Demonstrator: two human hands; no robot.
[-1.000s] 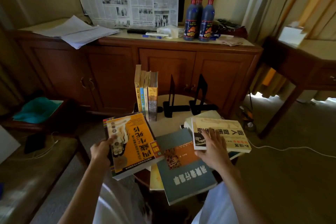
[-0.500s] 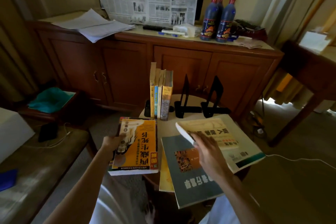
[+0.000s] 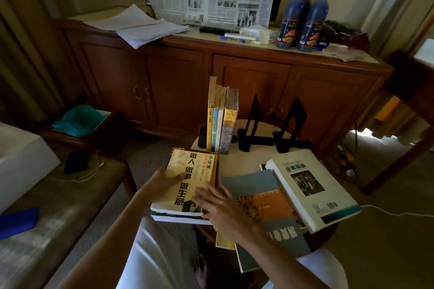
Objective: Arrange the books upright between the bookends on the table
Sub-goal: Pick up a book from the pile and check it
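Left hand: I see my left hand (image 3: 162, 182) at the left edge of the yellow book (image 3: 187, 180), fingers curled round that edge and holding it; the thumb side is hidden under the cover.
Yellow book: it lies flat on top of a second thick book (image 3: 180, 217), the pair stacked at the near left rim of the round table (image 3: 244, 159), partly overhanging it.
Standing books: four books (image 3: 222, 122) stand upright at the far left of the table, spines toward me, packed together; a small dark object sits just left of them, too dim for me to tell what.
Right hand: my right hand (image 3: 218, 206) lies with straight, spread fingers on the near right corner of the yellow book, pressing rather than gripping.
Bookends: two black bookends (image 3: 272, 124) stand just right of the upright books, apart from each other, nothing between them.
Grey book: a grey and orange book (image 3: 263, 206) lies flat, over a thin yellow one.
White book: a thick white book (image 3: 310, 185) lies tilted across the grey book's right side, overhanging the rim.
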